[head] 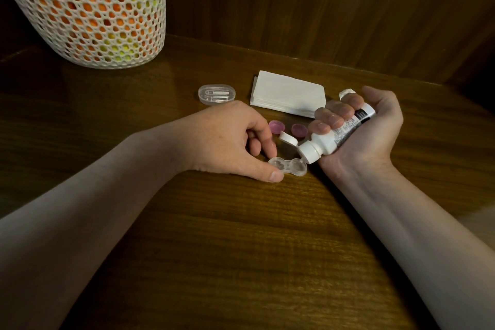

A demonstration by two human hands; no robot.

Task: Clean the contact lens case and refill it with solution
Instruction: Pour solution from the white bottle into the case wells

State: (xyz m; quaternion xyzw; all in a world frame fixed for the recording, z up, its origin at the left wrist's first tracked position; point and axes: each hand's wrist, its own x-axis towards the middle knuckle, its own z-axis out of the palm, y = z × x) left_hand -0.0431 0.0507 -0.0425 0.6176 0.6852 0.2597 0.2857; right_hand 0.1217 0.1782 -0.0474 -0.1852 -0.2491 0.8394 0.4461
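One clear two-well contact lens case point(288, 166), lids off, lies on the wooden worktop point(241, 236) near centre; whether the wells hold liquid cannot be told. The left hand point(230, 139) pinches its left well between thumb and fingertips. One white solution bottle point(329, 142), flip cap hinged open, is gripped in the right hand point(359, 126), fingers curled round its body; it is tilted with the nozzle down at the right well of the case, just above or touching its rim. Two pink screw caps point(276, 126) lie side by side just beyond the case, between the hands. One stack of white tissues point(288, 93) lies farther back, right of centre. One small clear oval box point(217, 94), closed, sits to the left of the tissues and holds small white tools too small to tell apart. One white mesh basket point(88, 10) stands at the far left, with orange and yellow-green contents showing through its holes.
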